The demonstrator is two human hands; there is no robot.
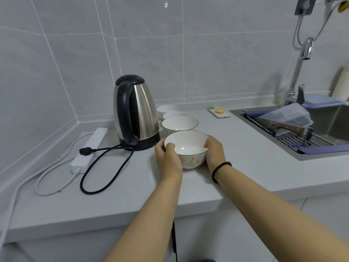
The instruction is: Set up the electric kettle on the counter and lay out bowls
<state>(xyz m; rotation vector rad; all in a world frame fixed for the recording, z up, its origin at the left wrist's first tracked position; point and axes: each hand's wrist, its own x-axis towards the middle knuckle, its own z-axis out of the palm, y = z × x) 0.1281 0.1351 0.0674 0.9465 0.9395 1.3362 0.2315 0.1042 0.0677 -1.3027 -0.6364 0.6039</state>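
Hands [190, 154] cup round glossy ceramic bowl [186, 148].

Two bare forearms, entering from the lower centre and lower right of the frame. No sleeves visible on either arm. Left hand [168, 159]: no rings or wristwear visible. Right hand [214, 151]: bracelet [220, 171] of small round black beads, single strand, worn at the wrist. Fingernails too small to assess.

Bare desk [236, 152] lies open in the middle of the frame, right of the bowl row [179, 122]. The kettle [135, 110] and its looped black cord [105, 171] block the left; the sink [306, 129] bounds the right.
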